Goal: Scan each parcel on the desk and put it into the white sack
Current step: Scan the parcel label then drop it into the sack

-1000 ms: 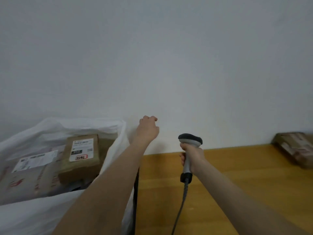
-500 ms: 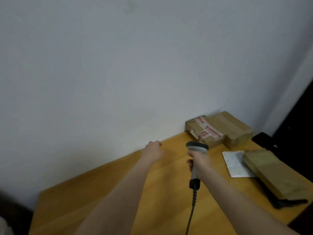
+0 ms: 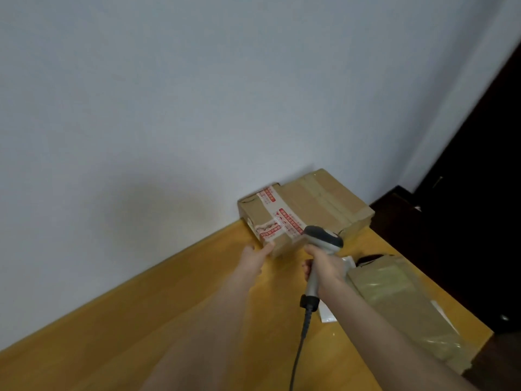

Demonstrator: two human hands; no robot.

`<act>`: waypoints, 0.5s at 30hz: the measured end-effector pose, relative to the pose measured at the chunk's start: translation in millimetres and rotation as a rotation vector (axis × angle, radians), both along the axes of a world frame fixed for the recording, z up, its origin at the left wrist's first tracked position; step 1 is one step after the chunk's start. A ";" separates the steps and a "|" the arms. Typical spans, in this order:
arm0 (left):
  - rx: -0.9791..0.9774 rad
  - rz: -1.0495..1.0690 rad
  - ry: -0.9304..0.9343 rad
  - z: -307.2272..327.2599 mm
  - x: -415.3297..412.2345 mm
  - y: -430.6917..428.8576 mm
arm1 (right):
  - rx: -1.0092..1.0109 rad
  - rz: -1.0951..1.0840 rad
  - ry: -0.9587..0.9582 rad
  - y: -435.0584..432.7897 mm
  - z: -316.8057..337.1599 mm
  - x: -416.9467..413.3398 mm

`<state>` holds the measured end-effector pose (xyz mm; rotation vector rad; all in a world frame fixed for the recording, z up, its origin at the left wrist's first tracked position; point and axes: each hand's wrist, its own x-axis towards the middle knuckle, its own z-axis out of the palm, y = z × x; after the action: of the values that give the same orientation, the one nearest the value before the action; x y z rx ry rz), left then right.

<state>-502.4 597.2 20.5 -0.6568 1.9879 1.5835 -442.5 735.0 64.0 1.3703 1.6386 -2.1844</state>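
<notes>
Low in the centre, the left hand (image 3: 255,256) is holding straight fingers out to the red-taped box (image 3: 270,218), seemingly touching its near corner, though blur is softening the contact. Just right, the right hand (image 3: 327,266) is gripping the scanner (image 3: 324,238), its cable (image 3: 298,348) trailing to the bottom edge. A larger box (image 3: 324,197) is sitting behind, upper right of the first, and a long taped parcel (image 3: 403,309) is lying lower right on the desk (image 3: 141,320).

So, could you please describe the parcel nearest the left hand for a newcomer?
Follow the wooden desk to the wall. The small box at the left hand sits against it; unlike the brown-taped box beside it, it wears white tape printed in red.
</notes>
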 end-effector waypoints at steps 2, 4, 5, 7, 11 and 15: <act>0.091 0.087 -0.057 -18.9 -13.3 14.6 | -0.014 0.001 0.006 9.4 -10.8 -9.7; 0.136 0.161 -0.076 -35.9 -25.5 26.0 | -0.008 0.004 0.002 19.7 -21.9 -18.1; 0.139 0.186 -0.077 -44.2 -31.1 29.3 | -0.004 0.007 -0.004 24.5 -27.2 -21.7; 0.147 0.223 -0.083 -52.5 -36.8 28.8 | -0.007 0.007 -0.015 31.6 -34.2 -26.7; 0.165 0.240 -0.096 -46.4 -35.7 -5.1 | -0.030 0.011 -0.013 31.7 -35.1 -31.4; 0.125 0.152 0.030 -22.1 -21.0 -64.2 | -0.096 0.030 0.014 16.4 -25.5 -32.3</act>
<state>-523.4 533.1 -1.6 -0.7536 1.8798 1.8012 -474.8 751.5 38.6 1.2992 1.5264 -2.2298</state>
